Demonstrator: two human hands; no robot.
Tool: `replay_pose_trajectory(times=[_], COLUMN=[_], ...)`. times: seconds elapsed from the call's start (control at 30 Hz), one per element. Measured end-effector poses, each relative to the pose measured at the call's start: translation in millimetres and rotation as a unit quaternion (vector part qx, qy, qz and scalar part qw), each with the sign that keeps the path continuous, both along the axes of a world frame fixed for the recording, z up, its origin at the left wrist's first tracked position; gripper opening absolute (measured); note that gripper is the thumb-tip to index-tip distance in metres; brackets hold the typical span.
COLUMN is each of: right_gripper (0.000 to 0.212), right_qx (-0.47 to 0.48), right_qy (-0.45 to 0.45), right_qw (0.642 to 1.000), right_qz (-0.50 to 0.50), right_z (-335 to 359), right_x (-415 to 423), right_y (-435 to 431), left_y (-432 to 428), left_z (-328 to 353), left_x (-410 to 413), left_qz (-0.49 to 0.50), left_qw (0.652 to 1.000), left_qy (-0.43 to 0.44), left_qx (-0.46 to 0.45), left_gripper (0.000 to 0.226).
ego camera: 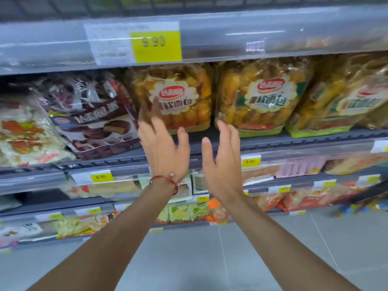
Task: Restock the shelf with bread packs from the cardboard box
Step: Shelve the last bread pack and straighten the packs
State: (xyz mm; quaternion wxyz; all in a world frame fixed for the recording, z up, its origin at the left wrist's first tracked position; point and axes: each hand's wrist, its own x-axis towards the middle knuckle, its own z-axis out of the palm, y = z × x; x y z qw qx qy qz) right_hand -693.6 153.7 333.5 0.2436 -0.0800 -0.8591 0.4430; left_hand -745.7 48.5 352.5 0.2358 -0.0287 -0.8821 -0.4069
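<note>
The left hand [161, 143], with a red string [163, 180] on its wrist, and the right hand [222, 156] are both spread wide and hold nothing. Just behind them an orange bread pack [180, 91] stands on the shelf [294, 139]. The left fingertips lie over its front, maybe touching it, but the blur hides that. The right fingertips are by the low corner of a second bread pack [260, 97] beside it.
</note>
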Motion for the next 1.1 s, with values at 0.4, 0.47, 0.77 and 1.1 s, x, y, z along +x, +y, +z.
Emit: replay_pose_trajectory(times=[0.4, 0.47, 0.77, 1.1], right_gripper=[0.076, 0.078, 0.081, 0.088], right_qx=[-0.002, 0.001, 0.029, 0.082], right_qy=[-0.01, 0.0, 0.051, 0.084], right_qw=[1.0, 1.0, 0.998, 0.993], right_qz=[0.016, 0.013, -0.007, -0.019], right_z=[9.2, 4.2, -7.0, -16.4], right_x=[-79.7, -81.4, -88.7, -93.8], right_y=[5.9, 6.0, 7.0, 7.6], left_y=[-8.0, -6.9, 1.3, -1.5], left_z=[-6.1, -6.3, -10.8, -9.2], left_x=[-58.0, -67.4, -93.8, -98.3], left_qz=[0.019, 0.005, 0.007, -0.031], left_qw=[0.989, 0.99, 0.992, 0.995], left_qy=[0.125, 0.124, 0.113, 0.084], left_qx=[-0.075, -0.07, -0.061, -0.038], left_gripper=[0.062, 0.063, 0.067, 0.072])
